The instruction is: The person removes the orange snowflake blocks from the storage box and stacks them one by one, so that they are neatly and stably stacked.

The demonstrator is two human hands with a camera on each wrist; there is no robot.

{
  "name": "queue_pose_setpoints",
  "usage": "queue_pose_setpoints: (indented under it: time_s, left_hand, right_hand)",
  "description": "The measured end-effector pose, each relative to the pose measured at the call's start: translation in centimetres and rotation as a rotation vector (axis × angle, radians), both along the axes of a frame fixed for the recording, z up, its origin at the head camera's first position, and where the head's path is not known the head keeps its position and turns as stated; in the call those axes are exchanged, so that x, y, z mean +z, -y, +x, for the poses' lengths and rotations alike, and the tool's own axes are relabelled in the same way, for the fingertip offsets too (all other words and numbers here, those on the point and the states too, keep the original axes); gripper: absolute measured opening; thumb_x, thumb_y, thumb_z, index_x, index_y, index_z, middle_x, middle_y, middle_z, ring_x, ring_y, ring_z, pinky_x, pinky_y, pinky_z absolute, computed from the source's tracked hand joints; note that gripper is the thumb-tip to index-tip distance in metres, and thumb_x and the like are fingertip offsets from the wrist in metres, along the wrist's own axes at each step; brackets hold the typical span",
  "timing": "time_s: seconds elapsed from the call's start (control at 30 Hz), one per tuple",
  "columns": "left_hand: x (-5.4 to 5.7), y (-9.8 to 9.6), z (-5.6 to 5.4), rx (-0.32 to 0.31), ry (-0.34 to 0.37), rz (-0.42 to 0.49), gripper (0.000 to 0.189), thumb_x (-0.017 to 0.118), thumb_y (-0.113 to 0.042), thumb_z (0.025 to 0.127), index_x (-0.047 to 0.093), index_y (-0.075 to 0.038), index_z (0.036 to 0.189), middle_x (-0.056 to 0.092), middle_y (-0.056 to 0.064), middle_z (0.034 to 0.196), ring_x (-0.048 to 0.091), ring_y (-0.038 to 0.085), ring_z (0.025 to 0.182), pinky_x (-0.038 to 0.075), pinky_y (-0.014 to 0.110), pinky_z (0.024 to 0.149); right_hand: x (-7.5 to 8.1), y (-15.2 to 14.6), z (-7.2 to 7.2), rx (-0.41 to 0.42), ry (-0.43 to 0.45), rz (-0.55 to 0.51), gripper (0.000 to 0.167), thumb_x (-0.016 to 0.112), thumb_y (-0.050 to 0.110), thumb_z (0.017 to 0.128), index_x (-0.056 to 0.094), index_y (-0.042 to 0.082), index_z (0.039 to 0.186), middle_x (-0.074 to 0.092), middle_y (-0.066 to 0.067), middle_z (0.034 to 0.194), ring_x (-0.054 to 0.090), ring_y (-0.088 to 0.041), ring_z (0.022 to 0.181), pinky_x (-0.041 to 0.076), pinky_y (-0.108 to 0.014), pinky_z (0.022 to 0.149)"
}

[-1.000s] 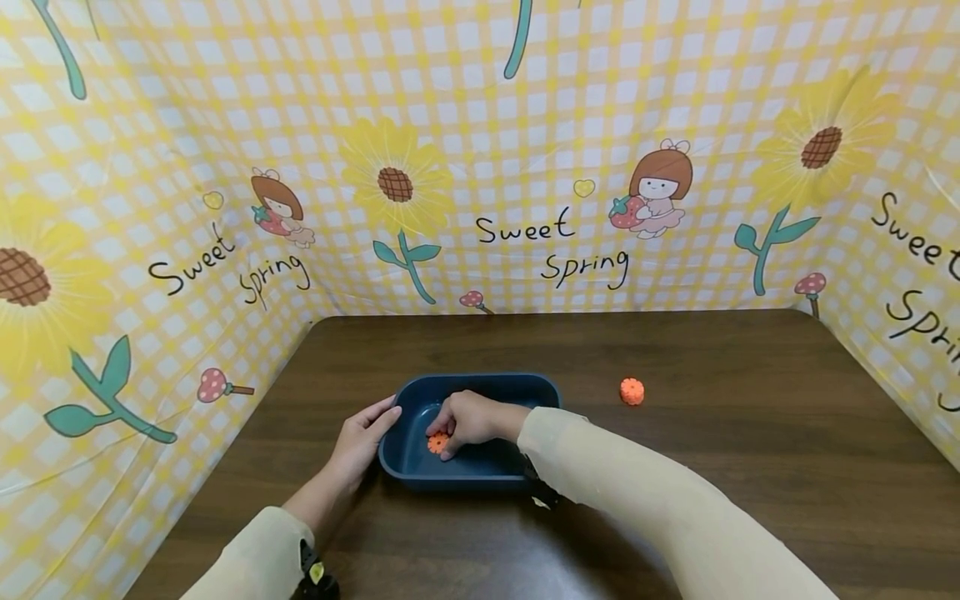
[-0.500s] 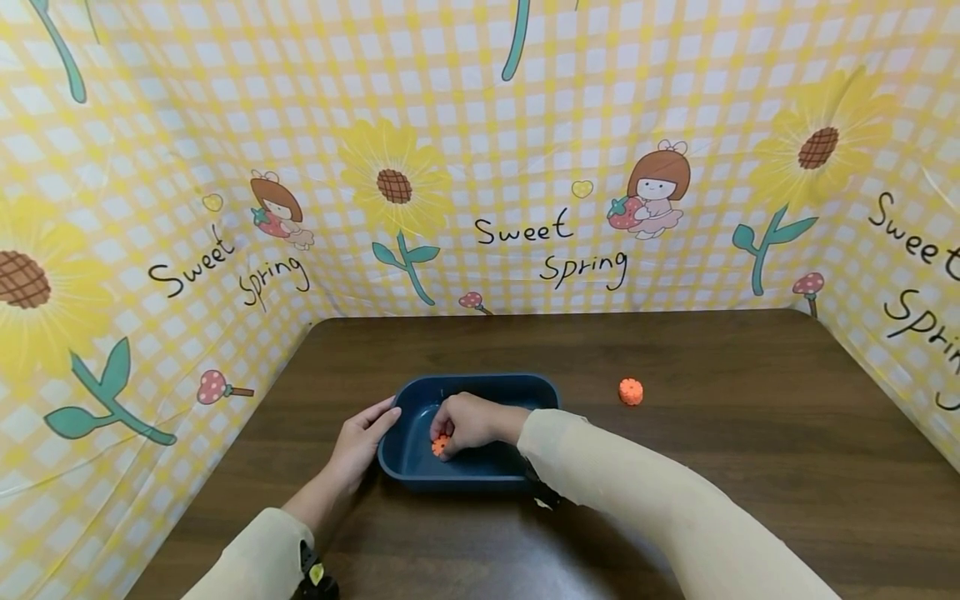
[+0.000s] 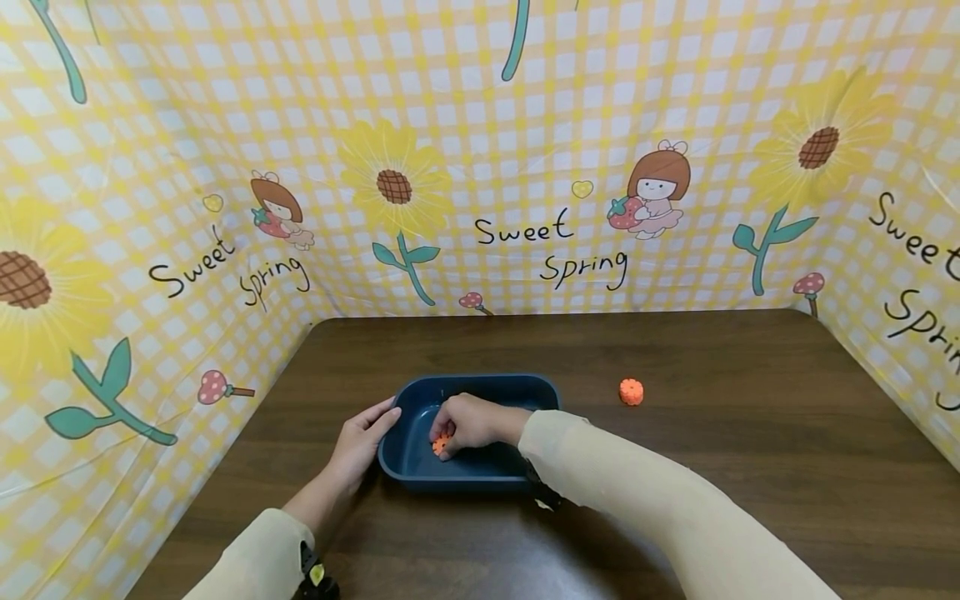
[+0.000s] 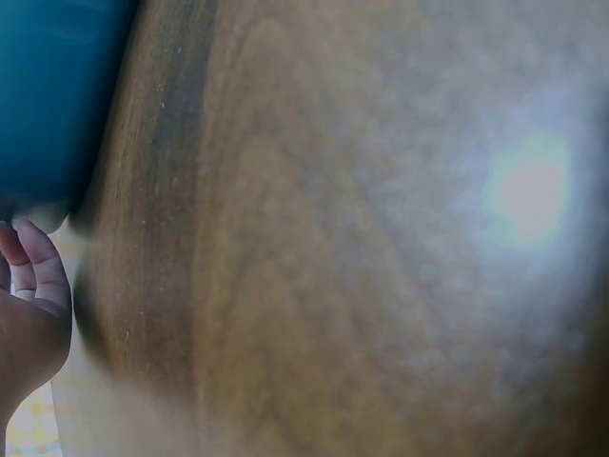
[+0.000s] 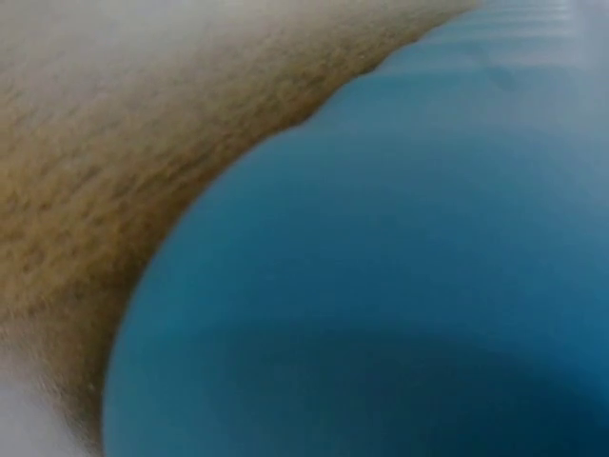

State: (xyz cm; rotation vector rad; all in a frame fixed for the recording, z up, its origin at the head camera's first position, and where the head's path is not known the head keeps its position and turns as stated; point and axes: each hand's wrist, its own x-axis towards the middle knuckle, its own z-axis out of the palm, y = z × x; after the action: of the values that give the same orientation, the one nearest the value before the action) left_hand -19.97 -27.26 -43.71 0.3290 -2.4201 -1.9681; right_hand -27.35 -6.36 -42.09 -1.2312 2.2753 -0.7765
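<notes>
In the head view, a dark blue rectangular tub (image 3: 408, 467) with rounded corners sits on the brown table. My left hand (image 3: 356, 446) holds its left end, thumb at the rim and fingers along the outside. Reaching into the tub from the right, my right hand (image 3: 474, 421) pinches a small orange flower-shaped piece (image 3: 440, 444) low over the tub's floor. Part of that piece is hidden behind the fingers. The left wrist view catches the left hand (image 4: 33, 305) just below the tub's blue wall (image 4: 57, 86). Blue tub wall (image 5: 362, 248) fills most of the right wrist view.
A second orange piece with a scalloped edge (image 3: 632, 392) lies on the wooden table (image 3: 720, 400), right of the tub. Yellow checked cloth (image 3: 510, 150) with printed flowers hangs behind the table and along both sides.
The orange piece in my right hand has shifted slightly to the right inside the tub, and less of it shows past the fingers. My left hand and the tub stay in place.
</notes>
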Motion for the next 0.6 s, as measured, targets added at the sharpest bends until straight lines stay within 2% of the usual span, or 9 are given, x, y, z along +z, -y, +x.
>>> queue_pose_setpoints:
  time_s: [0.17,0.4,0.6]
  left_hand:
    - [-0.03,0.02,0.00,-0.001,-0.001,-0.001,0.049,0.062,-0.031,0.097,0.055,-0.005,0.138,0.053,0.014,0.139,0.055,0.023,0.116,0.051,0.023,0.084]
    - [0.00,0.05,0.09,-0.010,-0.008,-0.001,0.052,0.063,-0.035,0.096,0.055,-0.005,0.138,0.053,0.014,0.139,0.053,0.023,0.119,0.050,0.023,0.085]
    - [0.08,0.04,0.13,-0.012,-0.005,0.001,0.052,0.062,-0.034,0.096,0.054,-0.005,0.138,0.052,0.014,0.139,0.052,0.025,0.122,0.050,0.025,0.088]
  right_hand:
    - [-0.10,-0.10,-0.12,0.015,-0.003,-0.019,0.015,0.080,0.021,0.083,0.072,0.020,0.095,0.062,0.007,0.083,0.055,-0.009,0.075,0.048,-0.021,0.068]
    - [-0.07,-0.30,-0.29,0.023,0.053,-0.052,0.028,0.077,0.021,0.085,0.074,0.018,0.112,0.063,0.007,0.080,0.056,-0.010,0.072,0.048,-0.023,0.064]
    - [0.03,-0.42,-0.10,0.000,0.164,-0.089,0.027,0.075,0.017,0.086,0.074,0.015,0.114,0.064,0.001,0.073,0.059,-0.013,0.064,0.052,-0.025,0.059]
